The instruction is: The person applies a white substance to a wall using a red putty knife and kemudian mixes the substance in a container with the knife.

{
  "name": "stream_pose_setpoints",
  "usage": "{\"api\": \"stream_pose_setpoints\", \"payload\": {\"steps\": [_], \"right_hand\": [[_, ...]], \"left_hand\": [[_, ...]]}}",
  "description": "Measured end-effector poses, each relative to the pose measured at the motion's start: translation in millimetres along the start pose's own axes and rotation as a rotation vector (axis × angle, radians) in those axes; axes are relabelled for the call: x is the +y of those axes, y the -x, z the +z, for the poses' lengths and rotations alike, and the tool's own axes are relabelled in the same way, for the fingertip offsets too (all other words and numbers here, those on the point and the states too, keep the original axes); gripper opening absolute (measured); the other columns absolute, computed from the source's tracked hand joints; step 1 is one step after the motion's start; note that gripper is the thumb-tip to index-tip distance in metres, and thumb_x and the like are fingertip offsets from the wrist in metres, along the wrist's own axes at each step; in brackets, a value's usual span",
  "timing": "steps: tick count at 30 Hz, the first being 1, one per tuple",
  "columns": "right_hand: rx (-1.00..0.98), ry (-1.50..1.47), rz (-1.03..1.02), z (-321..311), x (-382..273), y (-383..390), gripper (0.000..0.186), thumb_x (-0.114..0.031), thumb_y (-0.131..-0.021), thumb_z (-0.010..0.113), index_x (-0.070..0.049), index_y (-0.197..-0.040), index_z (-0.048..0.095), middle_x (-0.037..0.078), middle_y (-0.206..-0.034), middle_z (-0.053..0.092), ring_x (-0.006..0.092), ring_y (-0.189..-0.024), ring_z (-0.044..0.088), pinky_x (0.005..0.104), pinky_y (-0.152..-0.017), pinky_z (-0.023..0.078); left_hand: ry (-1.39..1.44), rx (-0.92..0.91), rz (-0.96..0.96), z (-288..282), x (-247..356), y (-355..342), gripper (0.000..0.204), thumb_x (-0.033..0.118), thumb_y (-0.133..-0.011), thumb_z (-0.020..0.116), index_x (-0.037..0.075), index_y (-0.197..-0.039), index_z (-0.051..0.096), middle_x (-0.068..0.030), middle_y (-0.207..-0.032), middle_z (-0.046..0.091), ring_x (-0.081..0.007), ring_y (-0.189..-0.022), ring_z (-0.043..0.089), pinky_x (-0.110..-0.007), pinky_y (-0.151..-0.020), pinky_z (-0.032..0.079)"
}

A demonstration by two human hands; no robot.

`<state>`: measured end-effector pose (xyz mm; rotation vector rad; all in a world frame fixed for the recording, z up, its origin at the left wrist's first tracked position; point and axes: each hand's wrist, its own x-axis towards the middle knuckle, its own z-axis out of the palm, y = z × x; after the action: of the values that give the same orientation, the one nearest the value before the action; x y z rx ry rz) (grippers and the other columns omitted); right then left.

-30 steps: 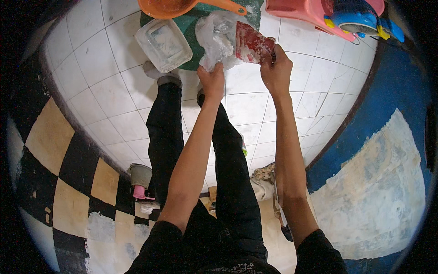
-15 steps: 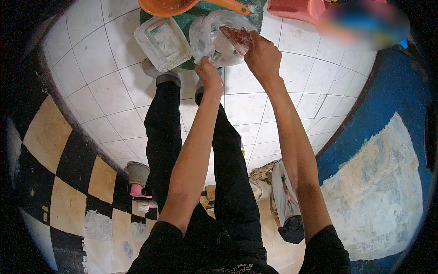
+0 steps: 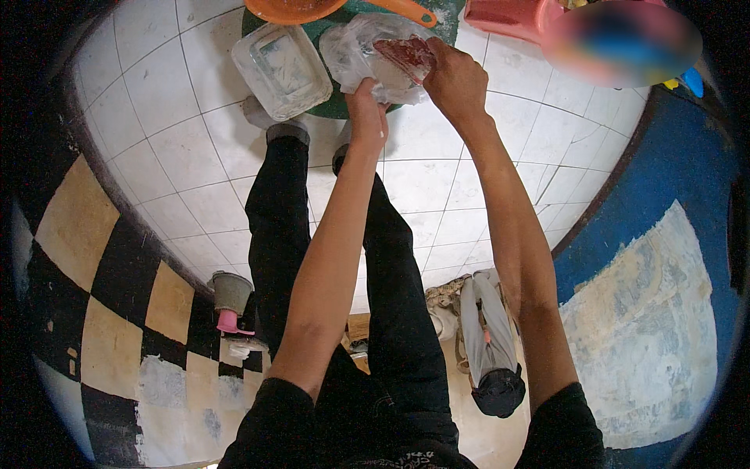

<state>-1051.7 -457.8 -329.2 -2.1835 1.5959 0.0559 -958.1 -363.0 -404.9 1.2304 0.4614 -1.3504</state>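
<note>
My left hand grips the near edge of a crumpled clear plastic bag, which has pale material in it. My right hand holds a red scraper smeared with white, its blade inside the bag's opening. Left of the bag is a clear rectangular tub with white residue. Both lie on a green mat on the white tiled floor. An orange long-handled pan or scoop lies at the top of the mat.
Pink plastic items and a blurred blue object are at upper right. A grey bucket with a pink handled item stands by the checkered surface on the left. Grey cloth with a black item lies at lower right. A blue surface has a white patch.
My right hand and the scraper have moved left and up, into the bag. My left hand has risen slightly with the bag's edge, and the bag's mouth is more open.
</note>
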Motion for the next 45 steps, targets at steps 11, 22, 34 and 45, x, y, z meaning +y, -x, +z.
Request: {"api": "stream_pose_setpoints", "payload": {"steps": [11, 22, 34, 45], "right_hand": [[-0.121, -0.018, 0.121, 23, 25, -13, 0.034, -0.012, -0.075, 0.062, -0.009, -0.109, 0.062, 0.02, -0.088, 0.066, 0.0393, -0.08, 0.064, 0.0469, -0.071, 0.052], [-0.23, -0.397, 0.04, 45, 79, -23, 0.031, -0.009, -0.088, 0.055, -0.004, -0.118, 0.057, 0.017, -0.102, 0.066, 0.0257, -0.087, 0.062, 0.0337, -0.081, 0.048], [-0.334, -0.844, 0.214, 30, 103, -7, 0.029, -0.005, -0.092, 0.048, 0.0, -0.12, 0.056, 0.003, -0.098, 0.061, 0.0087, -0.084, 0.051, 0.0241, -0.077, 0.045], [-0.231, -0.871, 0.334, -33, 44, 42, 0.023, -0.006, -0.093, 0.049, 0.002, -0.113, 0.057, -0.002, -0.083, 0.056, 0.0057, -0.069, 0.045, 0.0214, -0.061, 0.039]], "left_hand": [[0.159, -0.024, -0.139, 16, 7, 7, 0.038, 0.023, -0.09, 0.038, 0.006, -0.123, 0.048, -0.0093, -0.123, 0.051, -0.0254, -0.114, 0.05, -0.045, -0.095, 0.041], [-0.4, -0.211, 0.059, -9, -10, -3, 0.041, 0.021, -0.086, 0.047, 0.001, -0.122, 0.048, -0.01, -0.119, 0.053, -0.024, -0.104, 0.052, -0.035, -0.091, 0.041], [-0.212, 0.139, 0.079, -21, -2, 27, 0.05, 0.02, -0.088, 0.058, 0.003, -0.132, 0.04, -0.0114, -0.127, 0.05, -0.021, -0.11, 0.051, -0.034, -0.091, 0.041], [-0.284, 0.063, 0.005, -102, -5, 88, 0.057, 0.026, -0.094, 0.057, 0.002, -0.139, 0.032, -0.0132, -0.135, 0.045, -0.02, -0.117, 0.048, -0.031, -0.096, 0.04]]}}
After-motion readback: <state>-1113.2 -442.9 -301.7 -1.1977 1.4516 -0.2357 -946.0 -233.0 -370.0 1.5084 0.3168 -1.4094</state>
